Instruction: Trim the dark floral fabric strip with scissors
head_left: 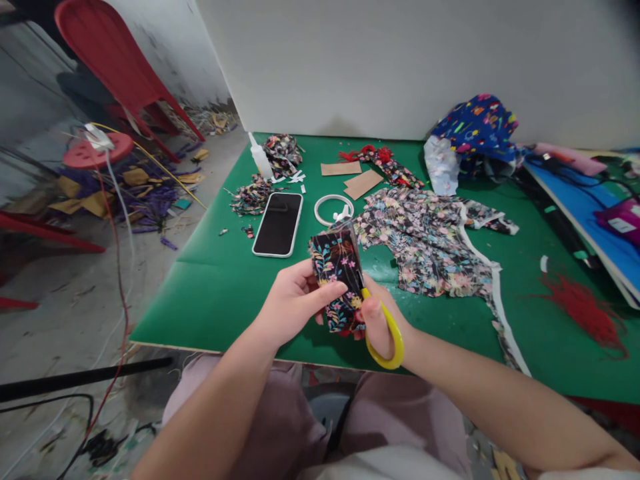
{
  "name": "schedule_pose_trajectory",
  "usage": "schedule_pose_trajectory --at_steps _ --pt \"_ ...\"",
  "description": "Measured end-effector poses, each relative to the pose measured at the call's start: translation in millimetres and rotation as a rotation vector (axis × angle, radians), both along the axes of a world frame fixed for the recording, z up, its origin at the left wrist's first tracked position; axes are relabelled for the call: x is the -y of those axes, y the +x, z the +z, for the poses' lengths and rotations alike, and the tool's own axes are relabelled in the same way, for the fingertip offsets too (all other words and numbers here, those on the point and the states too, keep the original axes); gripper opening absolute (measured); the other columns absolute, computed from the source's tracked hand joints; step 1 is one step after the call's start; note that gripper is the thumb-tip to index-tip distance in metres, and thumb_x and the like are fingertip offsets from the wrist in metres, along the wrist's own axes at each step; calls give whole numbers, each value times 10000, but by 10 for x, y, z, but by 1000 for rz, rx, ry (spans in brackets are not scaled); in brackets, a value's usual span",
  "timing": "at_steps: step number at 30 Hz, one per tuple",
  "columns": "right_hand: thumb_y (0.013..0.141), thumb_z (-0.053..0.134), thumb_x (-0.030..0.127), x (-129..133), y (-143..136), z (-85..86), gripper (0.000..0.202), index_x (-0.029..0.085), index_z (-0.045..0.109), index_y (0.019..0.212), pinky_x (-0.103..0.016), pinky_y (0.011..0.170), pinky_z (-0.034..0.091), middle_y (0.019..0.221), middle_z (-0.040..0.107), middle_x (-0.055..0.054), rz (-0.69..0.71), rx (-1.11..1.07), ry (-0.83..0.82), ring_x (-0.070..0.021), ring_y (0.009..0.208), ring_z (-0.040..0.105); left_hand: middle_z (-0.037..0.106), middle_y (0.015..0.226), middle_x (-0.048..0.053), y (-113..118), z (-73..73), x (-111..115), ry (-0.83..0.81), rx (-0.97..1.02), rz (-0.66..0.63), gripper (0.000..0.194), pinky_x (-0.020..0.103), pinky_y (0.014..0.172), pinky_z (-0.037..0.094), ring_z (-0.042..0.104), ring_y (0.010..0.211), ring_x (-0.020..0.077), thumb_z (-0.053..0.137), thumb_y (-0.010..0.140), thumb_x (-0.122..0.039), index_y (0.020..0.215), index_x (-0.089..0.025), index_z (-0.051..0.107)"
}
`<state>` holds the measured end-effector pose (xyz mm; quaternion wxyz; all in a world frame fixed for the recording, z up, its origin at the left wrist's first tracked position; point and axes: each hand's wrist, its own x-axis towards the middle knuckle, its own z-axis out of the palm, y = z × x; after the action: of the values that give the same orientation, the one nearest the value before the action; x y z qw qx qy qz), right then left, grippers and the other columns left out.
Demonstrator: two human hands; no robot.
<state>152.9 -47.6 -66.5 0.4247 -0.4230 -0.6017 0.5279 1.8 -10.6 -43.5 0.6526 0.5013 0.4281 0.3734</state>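
My left hand [300,297] grips a folded piece of dark floral fabric [336,257], its thumb pressed flat on top. Yellow-handled scissors [393,333] are in my right hand [383,310]; their blades lie along the fabric's right edge. Whether the blades are cutting into it I cannot tell. A bit of red shows below the fabric's lower edge. Just beyond the hands lies a larger cut floral cloth [430,240] with white edging. A white ring-shaped roll [334,210] sits right behind the fabric.
On the green table [210,287] are a phone [278,225], a white squeeze bottle [260,159], brown card pieces [363,183], fabric scraps [253,195] and red threads [583,310]. A blue patterned bundle [475,133] stands by the grey wall panel. A blue board [585,227] lies at right.
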Motion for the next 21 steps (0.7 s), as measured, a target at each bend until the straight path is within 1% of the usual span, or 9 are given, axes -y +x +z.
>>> schedule_pose_trajectory --at_steps 4,9,14,21 --pt "748 230 808 9 -10 -7 811 180 517 1174 -271 504 466 672 625 -32 -11 -2 -31 -148 528 559 531 514 -54 7 8 -5 -3 7 -8 234 158 317 441 488 384 67 733 679 -330 710 -159 576" --pt "752 241 802 14 -12 6 801 182 516 1178 -262 493 462 683 635 -37 -12 -13 -26 -148 539 563 541 520 -54 9 5 -8 -6 10 -14 219 154 319 444 491 383 64 732 681 -307 717 -157 577" --pt "754 240 803 13 -12 18 805 177 529 1169 -260 457 447 657 620 -32 -27 1 -36 -135 485 515 530 511 -55 11 8 -6 3 -4 -9 218 153 312 436 483 377 64 725 686 -311 712 -158 572" --pt "778 227 784 16 -10 11 780 171 565 1123 -272 499 458 675 594 -39 -80 77 -3 -149 551 525 506 506 -62 1 -2 -18 16 -1 -20 226 151 299 419 452 363 53 721 691 -328 709 -162 569"
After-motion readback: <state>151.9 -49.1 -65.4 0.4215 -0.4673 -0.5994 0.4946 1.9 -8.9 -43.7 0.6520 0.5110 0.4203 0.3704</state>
